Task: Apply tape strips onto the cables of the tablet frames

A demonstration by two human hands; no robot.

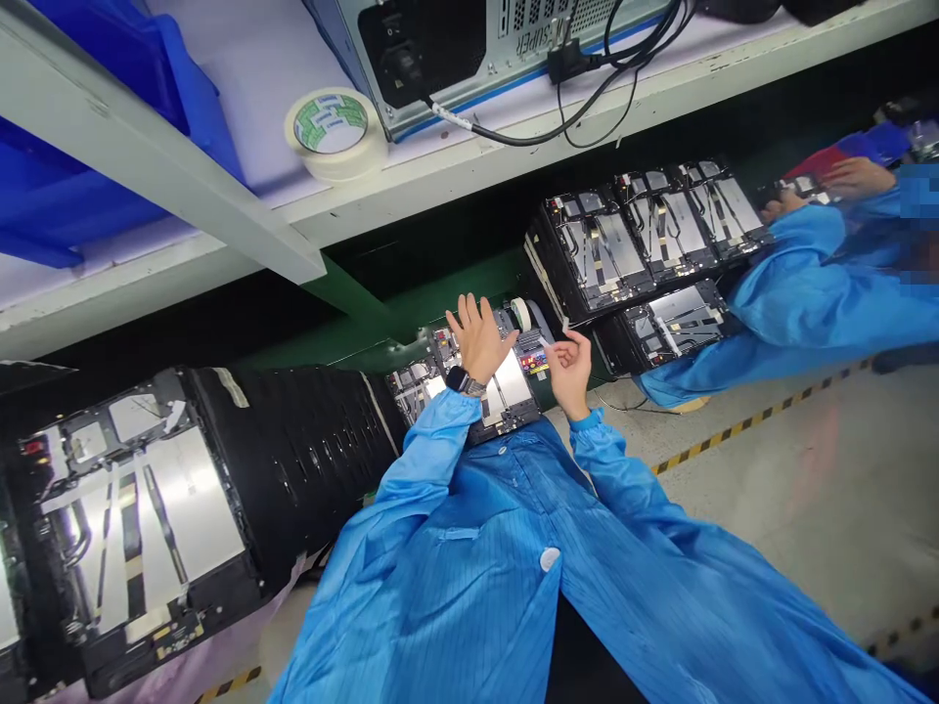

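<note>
My left hand (pixel 480 340), a watch on its wrist, lies flat with fingers spread on an opened tablet (pixel 506 386) showing metal shields and ribbon cables. My right hand (pixel 570 372) hovers at that tablet's edge, thumb and fingertips pinched close together. Anything thin between them is too small to tell. Just beyond the hands stands a small roll of white tape (pixel 520 314), and a coloured printed label (pixel 534 362) lies beside the tablet. Both my sleeves are blue antistatic smock (pixel 432 445).
A large opened tablet (pixel 132 518) lies to the left. Several more (pixel 646 235) stand stacked at the right, where a co-worker in blue (pixel 828 284) works. A shelf above holds a tape roll (pixel 334 132), a computer case (pixel 432 59) with cables, and a blue bin (pixel 95 147).
</note>
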